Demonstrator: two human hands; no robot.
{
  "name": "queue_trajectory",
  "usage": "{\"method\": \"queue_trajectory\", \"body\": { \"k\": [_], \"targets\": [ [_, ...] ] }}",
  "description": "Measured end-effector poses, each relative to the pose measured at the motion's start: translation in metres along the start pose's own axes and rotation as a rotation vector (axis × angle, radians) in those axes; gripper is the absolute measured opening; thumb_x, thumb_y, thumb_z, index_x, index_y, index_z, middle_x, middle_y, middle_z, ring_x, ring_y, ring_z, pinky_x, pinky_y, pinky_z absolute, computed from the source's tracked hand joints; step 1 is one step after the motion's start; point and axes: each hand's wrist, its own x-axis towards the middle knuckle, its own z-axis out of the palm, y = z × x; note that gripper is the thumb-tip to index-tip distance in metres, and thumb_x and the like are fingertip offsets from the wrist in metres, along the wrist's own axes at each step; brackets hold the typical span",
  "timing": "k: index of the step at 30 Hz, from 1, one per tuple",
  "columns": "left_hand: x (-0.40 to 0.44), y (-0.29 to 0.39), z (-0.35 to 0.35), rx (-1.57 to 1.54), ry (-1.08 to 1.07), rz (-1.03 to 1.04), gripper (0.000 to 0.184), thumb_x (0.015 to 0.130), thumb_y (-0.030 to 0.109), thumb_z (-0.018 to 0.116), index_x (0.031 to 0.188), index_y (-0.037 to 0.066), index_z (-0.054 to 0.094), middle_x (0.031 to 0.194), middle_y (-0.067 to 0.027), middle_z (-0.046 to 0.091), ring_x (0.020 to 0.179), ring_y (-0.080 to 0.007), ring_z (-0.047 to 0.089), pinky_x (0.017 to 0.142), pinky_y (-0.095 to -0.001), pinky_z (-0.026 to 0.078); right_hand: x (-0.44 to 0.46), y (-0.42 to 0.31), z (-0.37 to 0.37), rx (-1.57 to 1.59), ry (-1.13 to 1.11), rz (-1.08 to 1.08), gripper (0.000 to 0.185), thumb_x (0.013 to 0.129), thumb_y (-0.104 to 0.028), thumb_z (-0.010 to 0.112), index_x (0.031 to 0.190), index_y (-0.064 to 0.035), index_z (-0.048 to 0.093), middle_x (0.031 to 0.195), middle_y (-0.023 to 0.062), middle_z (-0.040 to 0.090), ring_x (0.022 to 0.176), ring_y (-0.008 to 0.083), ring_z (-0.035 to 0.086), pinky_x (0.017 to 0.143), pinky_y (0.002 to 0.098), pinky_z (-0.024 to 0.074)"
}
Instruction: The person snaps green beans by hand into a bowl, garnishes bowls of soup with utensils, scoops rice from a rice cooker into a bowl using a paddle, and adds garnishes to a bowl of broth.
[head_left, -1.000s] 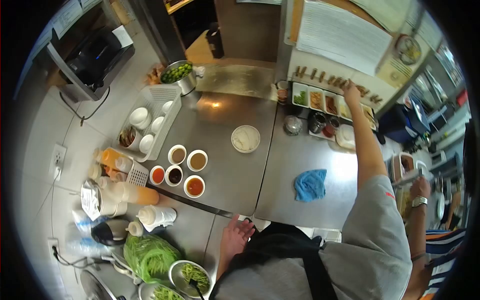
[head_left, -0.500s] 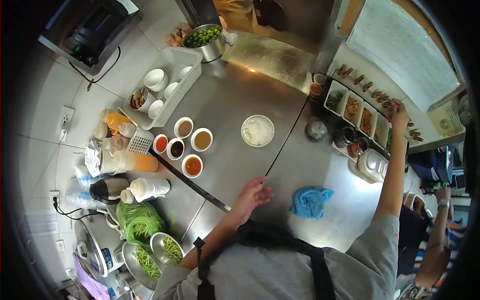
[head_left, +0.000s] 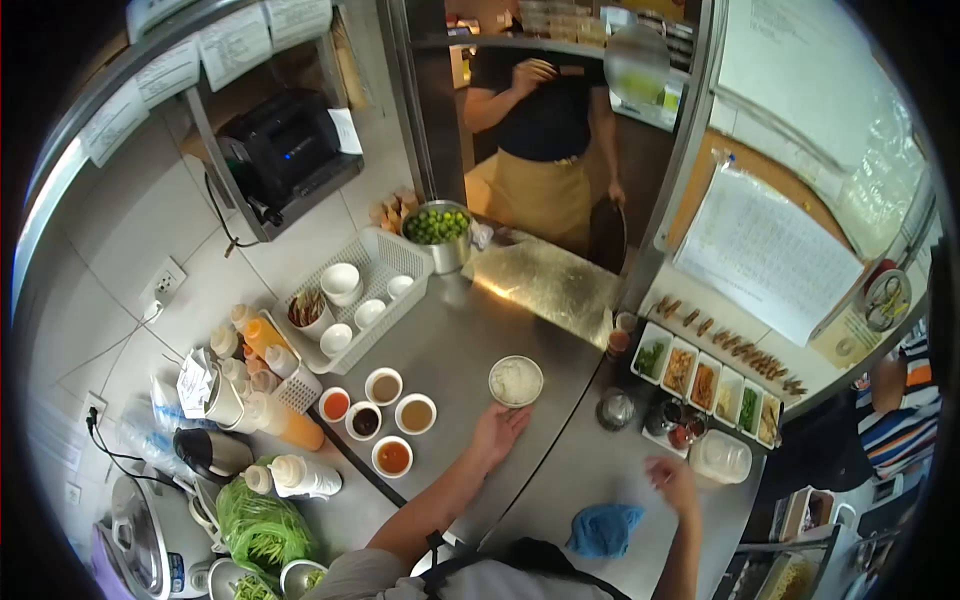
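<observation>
A white bowl of rice stands on the steel counter. Against its near side lies my left hand, palm up with fingers stretched out; whether they bear on the bowl is unclear. My right hand hovers over the right part of the counter, above and right of a crumpled blue cloth. Its fingers are curled together, and anything between them is too small to make out. A clear lidded plastic container is close beside that hand. Left of the rice sit several small sauce bowls.
Along the right wall runs a row of topping containers, with wooden clothespins above. A white basket of bowls and a pot of green citrus are at the back left. Behind the pass window stands a person.
My right hand has come away from the clothespins, back toward me over the counter. My left hand has moved forward to the rice bowl. The view has tilted up, showing a person beyond the window.
</observation>
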Motion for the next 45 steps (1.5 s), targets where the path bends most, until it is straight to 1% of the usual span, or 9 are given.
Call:
{"method": "queue_trajectory", "body": {
  "k": [11,21,27,32,39,40,42,43,45],
  "targets": [
    [-0.005,0.002,0.01,0.16,0.105,-0.094,0.032,0.091,0.029,0.051,0.118,0.012,0.048,0.12,-0.0118,0.056,0.1,-0.0271,0.06,0.092,-0.0406,0.047,-0.046,0.038,0.087,-0.357,-0.253,-0.072,0.028,0.054,-0.032,0.08,0.078,-0.0184,0.075,0.069,0.0074,0.068,0.064,0.0225,0.066,0.065,0.0321,0.053],
    [-0.205,-0.057,-0.056,0.409,-0.203,-0.468,0.04,0.097,0.029,0.047,0.134,0.011,0.044,0.118,-0.0083,0.057,0.109,-0.0187,0.056,0.091,-0.0325,0.046,-0.048,-0.017,0.064,-0.542,-0.3,-0.269,0.029,0.074,-0.031,0.072,0.101,-0.02,0.073,0.08,0.0118,0.07,0.077,0.0221,0.068,0.073,0.0316,0.053],
    [-0.338,0.098,0.088,0.762,-1.187,0.292,0.044,0.095,0.034,0.052,0.123,0.0,0.053,0.114,-0.0136,0.058,0.105,-0.0245,0.056,0.086,-0.0385,0.045,-0.105,-0.268,0.021,0.579,-1.383,-0.953,0.026,0.075,-0.017,0.077,0.093,0.0,0.068,0.091,0.0151,0.067,0.08,0.0268,0.065,0.07,0.0352,0.0505],
    [-0.4,0.141,0.103,1.235,-1.489,-0.546,0.067,0.091,0.041,0.057,0.147,0.02,0.027,0.145,-0.0221,0.033,0.136,-0.0212,0.034,0.106,-0.0198,0.031,-0.12,-0.308,0.03,0.719,-1.927,-1.092,0.02,0.078,-0.016,0.077,0.086,0.0005,0.068,0.081,0.0147,0.066,0.068,0.0303,0.063,0.058,0.0367,0.0475],
    [-0.44,0.152,0.081,0.931,-1.166,0.422,0.03,0.095,0.021,0.053,0.098,-0.007,0.064,0.079,-0.0126,0.063,0.065,-0.0205,0.058,0.053,-0.0326,0.043,-0.094,-0.301,0.074,1.136,-2.029,-1.113,0.016,0.084,-0.016,0.07,0.084,-0.0005,0.067,0.078,0.0136,0.065,0.065,0.0301,0.061,0.057,0.0396,0.0471],
    [-0.445,0.143,0.068,1.199,-1.917,0.805,0.034,0.091,0.024,0.06,0.114,0.0,0.057,0.095,-0.0135,0.061,0.068,-0.0203,0.058,0.054,-0.0301,0.047,-0.091,-0.294,0.081,1.16,-2.014,-1.082,0.015,0.084,-0.016,0.07,0.085,-0.0005,0.067,0.078,0.0134,0.065,0.065,0.0296,0.061,0.057,0.0391,0.0472],
    [-0.472,0.126,0.085,1.135,-1.88,1.235,0.054,0.085,0.029,0.069,0.13,0.004,0.051,0.091,-0.0099,0.056,0.061,-0.0151,0.053,0.047,-0.0265,0.045,-0.088,-0.286,0.089,1.166,-2.002,-1.022,0.015,0.084,-0.015,0.069,0.087,-0.0004,0.066,0.079,0.0129,0.065,0.066,0.0284,0.061,0.058,0.0383,0.0473],
    [-0.496,0.12,0.119,0.853,-1.115,1.117,0.059,0.083,0.03,0.072,0.13,0.002,0.051,0.071,-0.0055,0.052,0.051,-0.0102,0.046,0.04,-0.0253,0.039,-0.086,-0.28,0.094,1.159,-1.993,-0.981,0.015,0.084,-0.015,0.069,0.087,-0.0003,0.066,0.079,0.0127,0.065,0.066,0.0278,0.061,0.059,0.0379,0.0473],
    [-0.504,0.147,0.127,1.102,-1.482,0.904,0.056,0.086,0.039,0.066,0.125,0.0,0.053,0.065,-0.0079,0.054,0.051,-0.0135,0.048,0.041,-0.026,0.041,-0.089,-0.276,0.104,1.091,-2.014,-0.909,0.016,0.085,-0.015,0.069,0.089,-0.0003,0.066,0.08,0.0122,0.066,0.067,0.0267,0.061,0.06,0.0371,0.0475]
  ]
}}
